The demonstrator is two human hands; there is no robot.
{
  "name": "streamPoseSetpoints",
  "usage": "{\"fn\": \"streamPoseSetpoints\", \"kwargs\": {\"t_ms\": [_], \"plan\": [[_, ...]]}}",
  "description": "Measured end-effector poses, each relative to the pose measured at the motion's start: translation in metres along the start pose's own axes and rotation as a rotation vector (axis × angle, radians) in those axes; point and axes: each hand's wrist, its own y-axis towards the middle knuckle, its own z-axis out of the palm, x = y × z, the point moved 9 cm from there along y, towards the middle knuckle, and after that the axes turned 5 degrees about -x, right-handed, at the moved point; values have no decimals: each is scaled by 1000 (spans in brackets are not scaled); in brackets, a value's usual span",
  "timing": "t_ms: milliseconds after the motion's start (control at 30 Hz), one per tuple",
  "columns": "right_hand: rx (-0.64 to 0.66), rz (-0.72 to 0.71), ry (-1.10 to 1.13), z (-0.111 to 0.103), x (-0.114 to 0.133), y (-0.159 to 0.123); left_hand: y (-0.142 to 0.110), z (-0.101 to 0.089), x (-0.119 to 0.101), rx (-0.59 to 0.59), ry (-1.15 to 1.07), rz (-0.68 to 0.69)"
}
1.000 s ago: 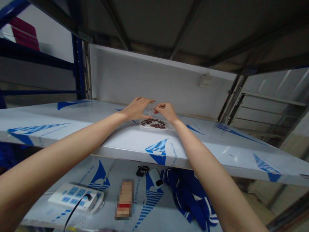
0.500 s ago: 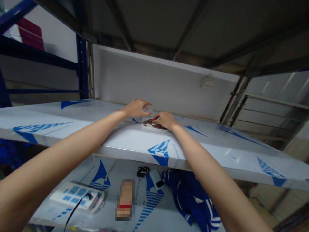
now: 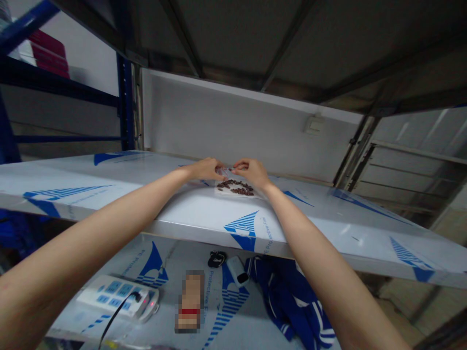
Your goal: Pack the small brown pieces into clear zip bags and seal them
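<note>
My left hand (image 3: pixel 206 169) is wrapped round a small clear plastic container (image 3: pixel 222 171), partly hidden by the fingers. Close beside its opening, my right hand (image 3: pixel 254 172) pinches a small dark brown piece; its exact kind is too small to tell. Below both hands, many brown bean-like pieces (image 3: pixel 242 191) lie in a loose ring on a white sheet or shallow tray (image 3: pixel 221 193). That sheet rests on the upper shelf (image 3: pixel 193 206), which has blue-printed protective film.
On the lower shelf lie a white power strip (image 3: pixel 109 295) with a black cord, a pixelated item (image 3: pixel 190 299), a small black object (image 3: pixel 216 259), a grey-blue device (image 3: pixel 237 270) and blue clothing (image 3: pixel 284 296). A metal shelf (image 3: pixel 237 43) hangs overhead. Behind stands a white wall (image 3: pixel 226 121).
My right hand has lifted from the brown pieces and moved up to the clear container, with a small piece between its fingertips. My left hand has lowered slightly, still round the container.
</note>
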Motion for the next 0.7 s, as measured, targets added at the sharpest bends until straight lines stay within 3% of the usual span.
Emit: {"fn": "streamPoseSetpoints", "kwargs": {"t_ms": [233, 367, 467, 567, 700], "plan": [[-8, -61, 12, 0, 13, 1, -3, 1, -10, 16, -153, 27], [-97, 63, -102, -13, -1, 1, 0, -2, 4, -5, -126, -37], [84, 133, -174, 4, -11, -4, 2, -6, 14, -30, -84, -87], [265, 60, -221, 26, -4, -12, 2, -8, 18, -36, -40, -99], [314, -58, -272, 36, 11, -16, 1, -6, 20, -20, -13, -102]]}}
